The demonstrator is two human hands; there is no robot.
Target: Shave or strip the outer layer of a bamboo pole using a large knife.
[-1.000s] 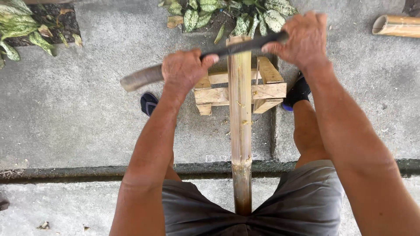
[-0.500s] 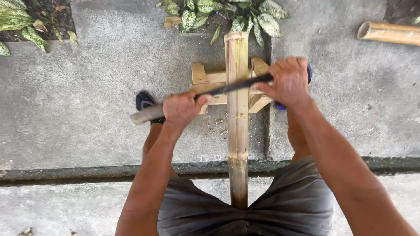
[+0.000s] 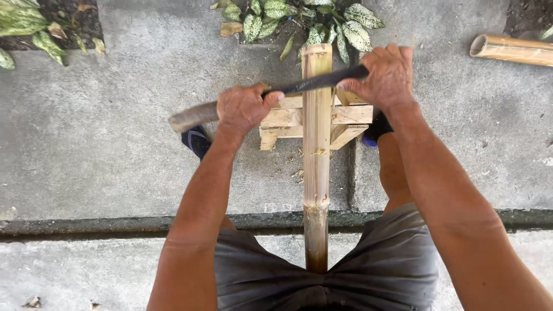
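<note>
Blade lies across bamboo strip near its far end. Left hand grips the handle, right hand the blade tip. Shavings fallen; most length remains.

Both arms reach forward, the left hand fisted tight and the right hand curled knuckles-up, level.

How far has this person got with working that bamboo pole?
Some shavings already lie on the concrete. In hand: the left hand and right hand hold a dark blade across the bamboo pole near its far end. Most of the pole below looks unworked.
</note>
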